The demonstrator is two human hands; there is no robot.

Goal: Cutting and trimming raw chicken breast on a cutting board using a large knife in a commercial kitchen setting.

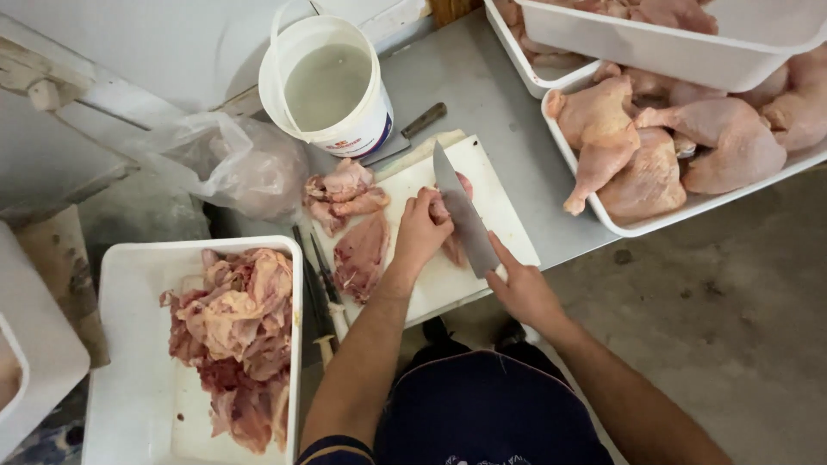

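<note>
The left hand [419,231] was curled down over a piece of raw chicken [454,245] on the white cutting board [500,202], fingers bent and pressing, apparently to pin the meat flat and keep the fingertips tucked back from the edge. The right hand [521,288] was closed around the handle of a broad chef's knife [463,215], whose blade lay across the board just beside the left knuckles and over the chicken, tip pointing away from the person; that angle suited a cut drawn toward the body. Two trimmed, boned pieces [362,250] lay on the left part of the board, and a few more [345,194] sat just off its far left corner, within easy reach of the holding hand. A white tray of cut meat and skin [237,336] stood lower on the left, probably set there to receive finished pieces. On the right, a white tub of whole chicken leg quarters [655,151] rested on the steel table [482,86], near the knife hand. A white bucket of cloudy liquid [327,86] stood beyond the board, a second knife [405,138] lay beside it, spare knives [323,293] lay between board and tray, and a crumpled plastic bag [233,164] sat to the left.
</note>
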